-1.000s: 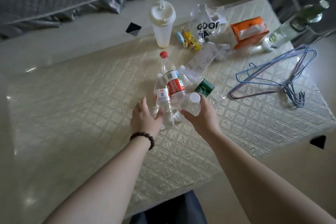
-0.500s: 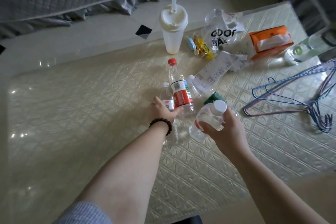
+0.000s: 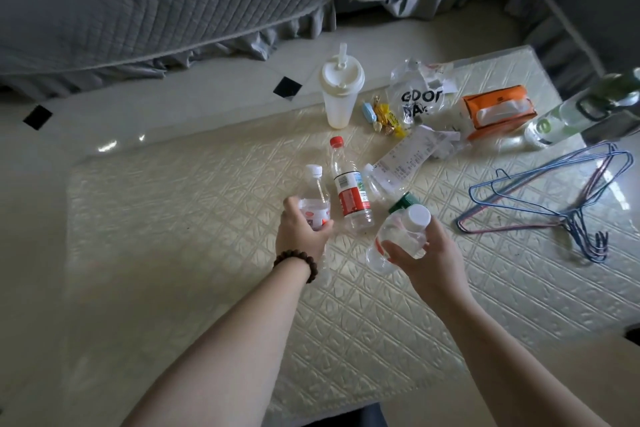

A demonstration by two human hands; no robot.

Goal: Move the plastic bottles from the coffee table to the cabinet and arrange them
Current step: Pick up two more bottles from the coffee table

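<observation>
Both hands are loaded now! The left hand (image 3: 304,236), which a second ago was only reaching flat toward the pile, has its fingers curled round the white-capped bottle (image 3: 316,204) and tips it up off the coffee table (image 3: 173,218), cap pointing toward the far edge. The right hand (image 3: 424,253) keeps its grip on the second clear bottle (image 3: 398,239), fingers wrapped around the body, and it has come up higher, clear of the surface. So two bottles are in hand, which looks like the first load for the cabinet, and that cabinet is nowhere in view.

Left behind in the middle of the table: the red-capped bottle (image 3: 349,194) lying on its side, a green-capped bottle (image 3: 403,202) mostly hidden behind the right hand, and a crumpled clear one (image 3: 381,180) under a receipt (image 3: 408,156). At least three remain, by my count. Toward the far edge stands a lidded cup (image 3: 341,94); wire hangers (image 3: 554,198) lie by the right edge.
</observation>
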